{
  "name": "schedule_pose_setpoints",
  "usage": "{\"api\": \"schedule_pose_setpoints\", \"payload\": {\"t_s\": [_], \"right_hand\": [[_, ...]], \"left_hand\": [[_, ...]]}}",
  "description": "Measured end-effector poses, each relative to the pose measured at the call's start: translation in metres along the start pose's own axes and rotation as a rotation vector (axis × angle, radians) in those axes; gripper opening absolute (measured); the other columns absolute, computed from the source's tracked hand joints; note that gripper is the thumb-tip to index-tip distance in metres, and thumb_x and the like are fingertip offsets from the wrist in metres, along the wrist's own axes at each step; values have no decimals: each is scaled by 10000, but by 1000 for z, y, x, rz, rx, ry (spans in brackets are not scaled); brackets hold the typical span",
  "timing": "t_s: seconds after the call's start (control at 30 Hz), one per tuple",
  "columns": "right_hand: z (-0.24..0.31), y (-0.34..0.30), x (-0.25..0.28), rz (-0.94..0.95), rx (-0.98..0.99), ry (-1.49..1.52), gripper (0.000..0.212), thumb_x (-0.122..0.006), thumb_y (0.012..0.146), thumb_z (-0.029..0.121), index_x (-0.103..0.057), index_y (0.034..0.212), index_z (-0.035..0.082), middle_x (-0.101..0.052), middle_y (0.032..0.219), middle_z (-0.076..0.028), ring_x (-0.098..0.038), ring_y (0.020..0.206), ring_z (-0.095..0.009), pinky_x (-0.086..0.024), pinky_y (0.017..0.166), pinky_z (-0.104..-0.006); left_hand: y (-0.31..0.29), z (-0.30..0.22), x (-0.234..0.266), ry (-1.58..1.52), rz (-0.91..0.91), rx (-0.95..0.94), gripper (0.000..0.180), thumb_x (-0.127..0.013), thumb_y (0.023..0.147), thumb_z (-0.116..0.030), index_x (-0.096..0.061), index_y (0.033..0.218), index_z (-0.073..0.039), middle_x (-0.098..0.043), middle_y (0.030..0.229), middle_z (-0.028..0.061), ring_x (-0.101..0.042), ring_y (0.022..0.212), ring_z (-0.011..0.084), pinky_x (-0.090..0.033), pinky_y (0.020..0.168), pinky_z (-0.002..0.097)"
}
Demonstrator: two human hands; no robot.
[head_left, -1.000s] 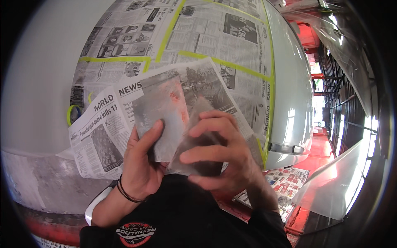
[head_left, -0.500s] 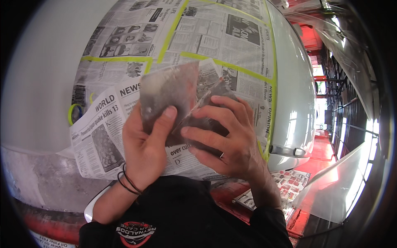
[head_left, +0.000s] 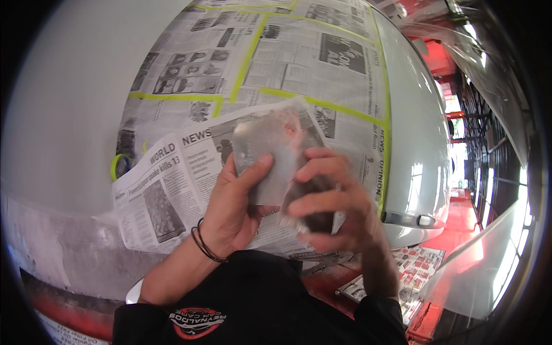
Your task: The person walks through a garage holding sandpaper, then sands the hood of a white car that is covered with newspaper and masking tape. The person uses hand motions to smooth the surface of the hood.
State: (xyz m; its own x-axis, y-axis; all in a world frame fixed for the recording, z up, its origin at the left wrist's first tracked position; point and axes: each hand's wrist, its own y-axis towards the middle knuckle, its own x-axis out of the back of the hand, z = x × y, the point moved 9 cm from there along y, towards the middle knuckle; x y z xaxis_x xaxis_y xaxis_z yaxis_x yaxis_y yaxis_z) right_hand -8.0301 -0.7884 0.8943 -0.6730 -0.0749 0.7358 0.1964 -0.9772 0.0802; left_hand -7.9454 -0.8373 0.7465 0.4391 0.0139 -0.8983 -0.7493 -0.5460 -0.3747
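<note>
My left hand (head_left: 230,210) grips a flat, rectangular grey plate (head_left: 259,138), its thumb on top of the smooth, shiny face. A second, darker plate (head_left: 313,213) is in my right hand (head_left: 345,207), whose fingers bend over it and are smeared by motion. The two plates meet or overlap near the lower right corner of the lighter one; whether they touch I cannot tell. Under both hands lies a loose newspaper sheet (head_left: 155,198), its lower edge near my dark shirt.
A white vehicle panel (head_left: 69,86) is covered with newspaper held by yellow-green masking tape (head_left: 247,57). A tape roll (head_left: 120,166) sits at the left. Clear plastic sheeting (head_left: 477,276) hangs at the right, beside a printed flyer (head_left: 417,264) low down.
The view has shifted, so the panel and newspaper appear farther right and lower. My right hand and the darker plate have moved down against the lighter plate, uncovering more of its face.
</note>
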Motion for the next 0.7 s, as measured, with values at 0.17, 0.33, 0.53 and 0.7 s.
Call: {"api": "schedule_pose_setpoints", "payload": {"t_s": [0.17, 0.33, 0.53, 0.7], "right_hand": [[-15, -7, 45, 40, -18, -519, 479, -864, 606, 105, -792, 1073, 187, -666, 1246, -35, -563, 1285, -350, -428, 1096, -532], [24, 9, 50, 49, 134, -652, 415, -878, 619, 170, -782, 1022, 184, -696, 1164, 3, -601, 1222, -310, -395, 1090, -551], [13, 16, 14, 194, 110, -592, 359, -865, 633, 208, -775, 980, 205, -707, 1101, 38, -623, 1162, -211, -329, 1124, -550], [13, 13, 12, 98, 73, -581, 323, -848, 644, 184, -777, 958, 210, -699, 1072, 52, -623, 1139, -210, -318, 1124, -540]], "left_hand": [[-8, -12, -1, 74, 28, -34, 459, -658, 1034, -102, -466, 1451, -88, -677, 1283, 93, -718, 1118, 195, -653, 898, 375], [4, -23, 8, 196, 68, -158, 478, -664, 1025, -65, -470, 1461, -63, -668, 1313, 96, -717, 1126, 187, -644, 921, 362], [-2, -20, 10, 274, 46, -244, 506, -653, 1002, -15, -472, 1474, -3, -668, 1302, 99, -660, 1170, 164, -555, 1005, 321], [0, -18, 10, 327, 46, -275, 556, -695, 992, -49, -463, 1496, -69, -661, 1325, 77, -669, 1183, 173, -595, 956, 336]]}}
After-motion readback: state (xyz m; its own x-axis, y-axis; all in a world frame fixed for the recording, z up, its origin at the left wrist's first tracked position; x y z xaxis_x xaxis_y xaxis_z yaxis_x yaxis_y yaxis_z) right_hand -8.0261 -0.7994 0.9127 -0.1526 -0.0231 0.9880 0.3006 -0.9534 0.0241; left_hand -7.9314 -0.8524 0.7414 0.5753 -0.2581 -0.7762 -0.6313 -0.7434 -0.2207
